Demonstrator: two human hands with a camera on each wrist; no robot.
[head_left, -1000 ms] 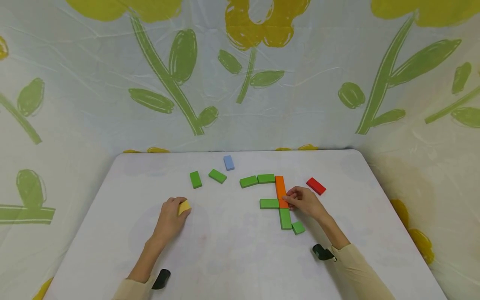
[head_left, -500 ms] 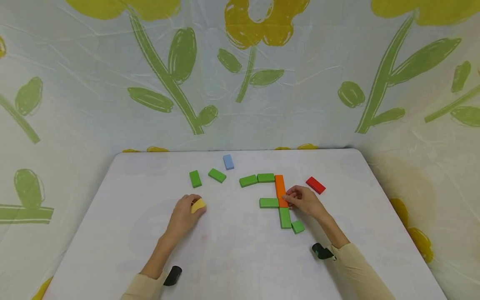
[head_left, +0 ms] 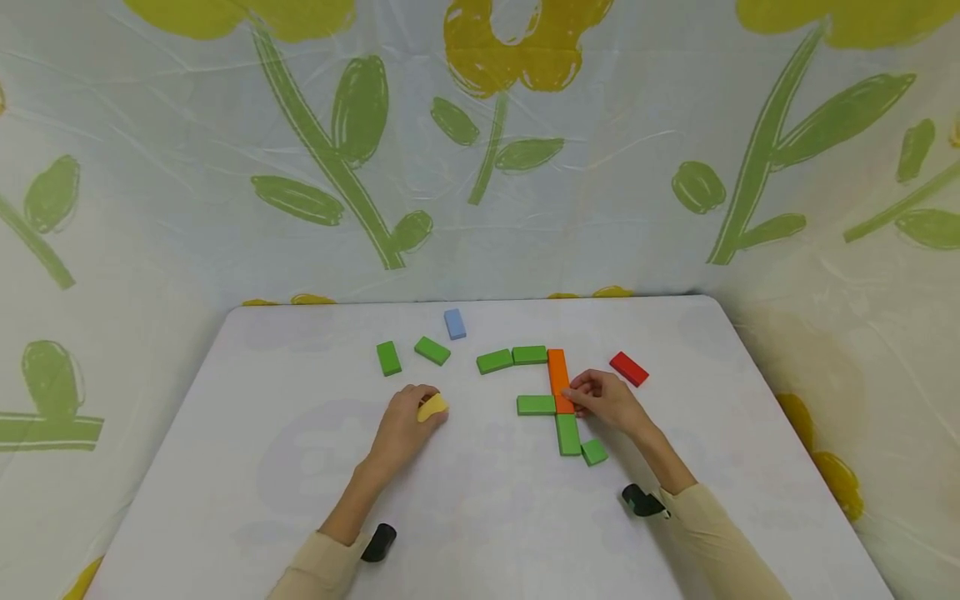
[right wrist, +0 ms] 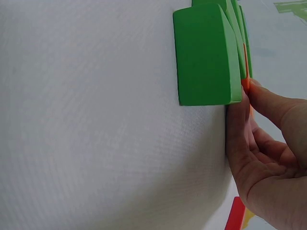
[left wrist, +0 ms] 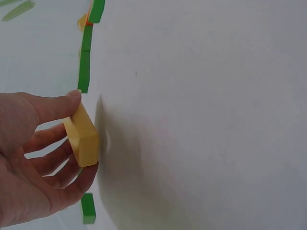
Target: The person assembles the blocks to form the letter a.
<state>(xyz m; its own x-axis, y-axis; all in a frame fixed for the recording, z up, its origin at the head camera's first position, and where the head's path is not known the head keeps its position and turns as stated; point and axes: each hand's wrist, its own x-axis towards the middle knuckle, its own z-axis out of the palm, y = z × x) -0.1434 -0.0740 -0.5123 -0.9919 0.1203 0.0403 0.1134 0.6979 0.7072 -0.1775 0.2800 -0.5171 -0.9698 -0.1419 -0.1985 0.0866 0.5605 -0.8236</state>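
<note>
My left hand [head_left: 403,429] grips a yellow block [head_left: 432,407] between thumb and fingers. In the left wrist view the yellow block [left wrist: 82,134] hangs tilted just above its shadow. At the right, my right hand [head_left: 611,404] pinches the near orange block [head_left: 564,404] at its right side, though the fingertips partly cover it. Another orange block [head_left: 557,367] lines up behind. A green block [head_left: 536,406] meets the orange pair from the left, and a second green block [head_left: 568,435] continues the line toward me. A short green block [head_left: 595,452] lies tilted beside that one.
Two green blocks, a slanted one [head_left: 495,362] and a straight one [head_left: 529,355], run left from the orange line's far end. Loose on the white table [head_left: 480,517] lie a blue block [head_left: 454,324], a red block [head_left: 629,368] and green blocks [head_left: 388,358] [head_left: 432,351].
My left hand has moved right across the table with the yellow block, closer to the green and orange blocks. My right hand has stayed in place at the orange block.
</note>
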